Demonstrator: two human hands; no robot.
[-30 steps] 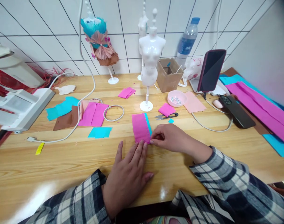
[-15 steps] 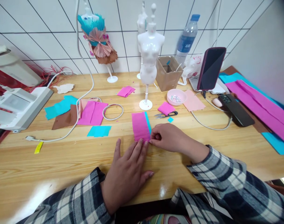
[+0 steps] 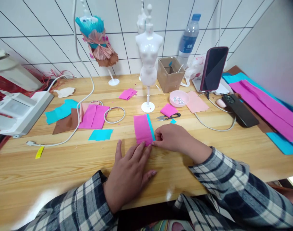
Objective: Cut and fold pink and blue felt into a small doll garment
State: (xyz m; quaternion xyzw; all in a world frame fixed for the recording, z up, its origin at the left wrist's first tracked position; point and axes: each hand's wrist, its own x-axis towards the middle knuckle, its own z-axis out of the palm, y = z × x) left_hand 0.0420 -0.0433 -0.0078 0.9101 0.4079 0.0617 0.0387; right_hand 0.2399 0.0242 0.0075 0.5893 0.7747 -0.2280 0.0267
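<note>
A small piece of pink crepe paper (image 3: pixel 142 128) lies on the wooden table in front of me, with a narrow blue paper strip (image 3: pixel 150 127) along its right edge. My left hand (image 3: pixel 129 173) lies flat with its fingers spread, fingertips pressing the paper's near edge. At the near right corner, the thumb and fingers of my right hand (image 3: pixel 171 138) pinch the paper's edge; the corner is partly hidden by them. Just beyond sit thread snips (image 3: pixel 169 117), a folded pink piece (image 3: pixel 169 109) and a tiny blue scrap (image 3: pixel 173 121).
A white mannequin (image 3: pixel 148 61) stands behind the paper; a dressed mannequin (image 3: pixel 96 45) is farther left. A pink bowl of beads (image 3: pixel 179 98), cardboard box (image 3: pixel 170 77), upright phone (image 3: pixel 213 69) and dark phone (image 3: pixel 241 110) are right. A white cable (image 3: pixel 85 61) hangs left, near paper pieces (image 3: pixel 95 117).
The view has shifted slightly, so the things on the table appear a little farther left. Both hands keep nearly the same place on the pink paper.
</note>
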